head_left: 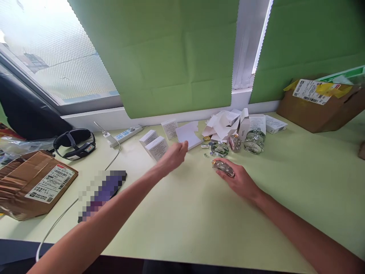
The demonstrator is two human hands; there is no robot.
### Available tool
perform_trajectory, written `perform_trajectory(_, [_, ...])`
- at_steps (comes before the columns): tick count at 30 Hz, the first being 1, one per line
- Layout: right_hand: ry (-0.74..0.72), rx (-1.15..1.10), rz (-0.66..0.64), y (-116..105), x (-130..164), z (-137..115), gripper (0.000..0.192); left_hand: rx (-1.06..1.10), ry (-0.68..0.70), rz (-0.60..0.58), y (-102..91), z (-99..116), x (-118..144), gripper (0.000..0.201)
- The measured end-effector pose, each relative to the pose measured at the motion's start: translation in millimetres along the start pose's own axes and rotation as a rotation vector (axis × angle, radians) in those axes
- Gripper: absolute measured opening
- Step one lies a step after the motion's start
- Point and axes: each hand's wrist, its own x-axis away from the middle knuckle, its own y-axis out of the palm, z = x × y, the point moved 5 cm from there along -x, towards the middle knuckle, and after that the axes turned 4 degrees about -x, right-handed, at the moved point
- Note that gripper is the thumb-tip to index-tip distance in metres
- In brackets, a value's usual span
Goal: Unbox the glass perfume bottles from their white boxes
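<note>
Above table [182, 220], right hand [239, 179] grips 1 bottle [224, 169]; best kept firm, clear of green jar [220, 149]. Left hand [175, 155] near box [158, 148], fingers curled, cannot tell if holding.

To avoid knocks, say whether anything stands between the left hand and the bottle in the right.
Nothing tall; just a tiny silvery piece on the table between the left hand and the glass bottle, nearer the bottle.
</note>
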Motion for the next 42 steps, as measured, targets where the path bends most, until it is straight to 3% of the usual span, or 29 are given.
perform_trajectory(3, [0.023,-0.028,-0.023,-4.8,-0.7,-2.2,0.047,-0.116,0.055,-0.091,0.5,-6.4,-2.1,0.047])
perform_trajectory(6, [0.055,-0.02,-0.038,-19.1,-2.8,-3.1,0.049,-0.257,0.151,-0.152,33.9,-10.7,-1.7,0.031])
perform_trajectory(9, [0.106,0.054,-0.02,-44.7,-4.7,3.9,0.051,-0.315,0.123,-0.117,64.2,-17.1,-9.2,0.021])
perform_trajectory(11, [0.124,0.107,0.037,-63.7,-6.2,11.0,0.052,-0.352,0.101,-0.081,66.5,-18.8,-16.0,0.027])
perform_trajectory(14, [0.153,0.175,0.162,-85.0,-8.4,22.3,0.054,-0.426,0.109,-0.005,35.3,-20.9,-22.4,0.038])
perform_trajectory(17, [0.175,0.247,0.248,-92.7,-10.1,30.4,0.051,-0.714,0.078,0.208,-23.8,-29.3,-21.4,0.039])
perform_trajectory(20, [0.191,0.312,0.311,-93.6,-10.6,34.0,0.048,-0.897,-0.067,0.15,-60.0,-49.9,-19.0,0.035])
perform_trajectory(23, [0.2,0.376,0.364,-92.9,-10.0,33.5,0.048,-0.912,-0.102,0.008,-62.2,-64.5,-17.7,0.034])
perform_trajectory(28, [0.186,0.508,0.377,-89.3,-7.8,30.6,0.051,-0.875,-0.071,-0.002,-55.2,-58.5,-15.4,0.034])
perform_trajectory(31, [0.182,0.566,0.393,-89.1,-4.3,26.8,0.056,-0.69,-0.068,0.043,-61.6,-45.2,-4.7,0.039])
perform_trajectory(34, [0.168,0.617,0.444,-89.9,1.0,10.8,0.06,-0.237,-0.109,0.093,-56.0,-38.3,13.8,0.049])
perform_trajectory(36, [0.097,0.612,0.535,-88.9,5.5,-8.4,0.049,0.167,-0.157,0.022,-30.3,-39.3,25.3,0.052])
perform_trajectory(39, [-0.052,0.486,0.644,-77.2,11.2,-32.2,0.036,0.714,-0.197,-0.169,29.3,-37.2,36.0,0.053])
perform_trajectory(40, [-0.053,0.443,0.592,-68.8,10.0,-33.3,0.039,0.845,-0.209,-0.213,47.9,-35.4,37.7,0.053])
perform_trajectory(42, [0.071,0.304,0.366,-48.3,4.6,-22.3,0.038,1.041,-0.235,-0.264,76.3,-31.6,39.3,0.052])
